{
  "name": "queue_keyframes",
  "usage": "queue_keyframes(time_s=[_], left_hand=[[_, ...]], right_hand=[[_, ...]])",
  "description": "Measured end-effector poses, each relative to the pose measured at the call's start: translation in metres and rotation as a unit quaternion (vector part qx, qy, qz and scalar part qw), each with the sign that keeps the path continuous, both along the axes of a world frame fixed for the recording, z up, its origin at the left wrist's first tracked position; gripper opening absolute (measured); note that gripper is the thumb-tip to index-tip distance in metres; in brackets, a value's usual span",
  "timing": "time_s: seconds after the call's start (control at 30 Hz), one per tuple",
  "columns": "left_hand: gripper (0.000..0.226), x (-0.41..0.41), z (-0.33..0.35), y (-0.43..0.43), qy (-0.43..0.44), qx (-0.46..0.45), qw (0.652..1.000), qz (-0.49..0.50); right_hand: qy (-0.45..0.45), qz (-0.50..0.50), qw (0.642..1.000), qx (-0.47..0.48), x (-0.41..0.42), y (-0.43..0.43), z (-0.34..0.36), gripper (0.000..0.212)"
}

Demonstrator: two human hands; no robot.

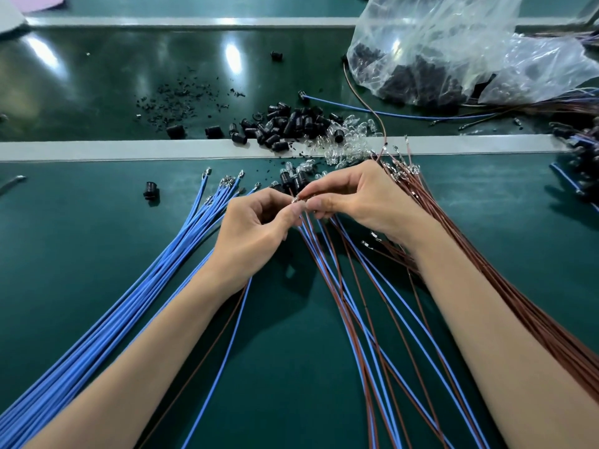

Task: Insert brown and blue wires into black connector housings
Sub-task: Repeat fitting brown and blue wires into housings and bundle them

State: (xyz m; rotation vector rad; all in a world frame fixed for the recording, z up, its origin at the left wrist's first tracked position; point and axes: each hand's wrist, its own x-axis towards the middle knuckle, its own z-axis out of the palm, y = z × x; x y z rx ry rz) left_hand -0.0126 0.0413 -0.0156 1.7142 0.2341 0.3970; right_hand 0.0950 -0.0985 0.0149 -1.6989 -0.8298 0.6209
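Green tabletop (81, 238) carries a fanned bundle of blue wires (146, 286) on the left and a bundle of brown wires (470, 244) on the right. Between them the left hand (256, 228) and right hand (353, 196) meet tip to tip, the fingers of both curled and pinching the metal-tipped ends of a mixed sheaf (350, 303) of brown and blue leads that trails toward the person. Just beyond the hands lie heaped black connector housings (291, 124) beside clear bulbs (346, 147). At far right, a plastic bag (453, 43) holds more dark parts.
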Motion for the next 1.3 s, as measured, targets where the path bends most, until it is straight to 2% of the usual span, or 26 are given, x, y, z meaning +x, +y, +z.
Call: queue_keyframes(time_s=[0.23, 0.6, 0.83, 1.07, 1.3], left_hand=[[0.012, -0.0007, -0.0026, 0.0003, -0.009, 0.005, 1.000, 0.002], [0.016, 0.0001, -0.0050, -0.0029, -0.027, 0.102, 0.994, 0.017], [0.016, 0.0003, -0.0035, -0.0030, -0.025, 0.085, 0.996, 0.021], [0.013, 0.0011, -0.0034, -0.0056, -0.014, 0.121, 0.992, 0.019], [0.015, 0.0020, -0.0021, -0.0037, 0.003, 0.080, 0.996, 0.049]], right_hand=[[0.011, 0.007, 1.000, -0.008, -0.0004, -0.0012, -0.0017, 0.013], [0.023, 0.019, 0.999, -0.033, 0.0023, -0.0043, 0.0010, 0.013], [-0.018, 0.011, 0.999, -0.030, -0.0002, -0.0017, 0.0014, 0.012], [-0.028, 0.027, 0.997, -0.059, 0.0039, -0.0061, 0.0047, 0.009], [-0.047, 0.013, 0.998, -0.037, -0.0015, -0.0004, 0.0011, 0.013]])
